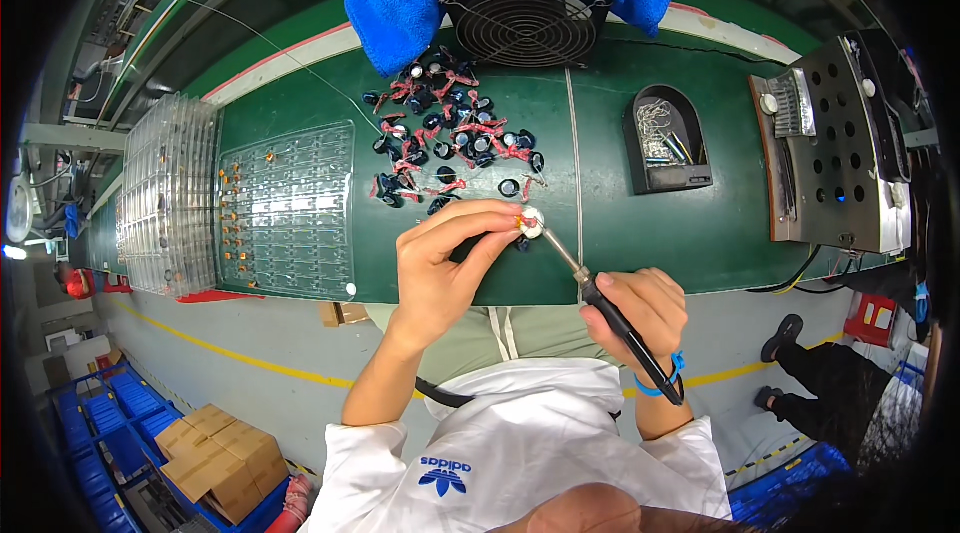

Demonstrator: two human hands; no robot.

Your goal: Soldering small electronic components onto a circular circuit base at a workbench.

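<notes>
Between the thumb and fingertips of my left hand (445, 258) is a small round white part (533, 223) with reddish and yellow bits on it. My right hand (640, 308) grips a soldering iron (628, 335) by its black handle. The iron's metal shaft slants up and to the left, and its tip meets or nearly meets the white part; contact is too small to tell. Just beyond my left hand lies a loose heap of small dark round components (447, 175) with red twisted wires. One such component (509, 187) sits apart, close to my fingertips.
A clear plastic tray (335, 163) with small orange pieces lies left, beside a stack of clear trays (165, 198). A black fan (525, 28) under a blue towel (390, 18) stands behind the heap. Rightward are a black bin (690, 176) of metal bits and a metal box (835, 148).
</notes>
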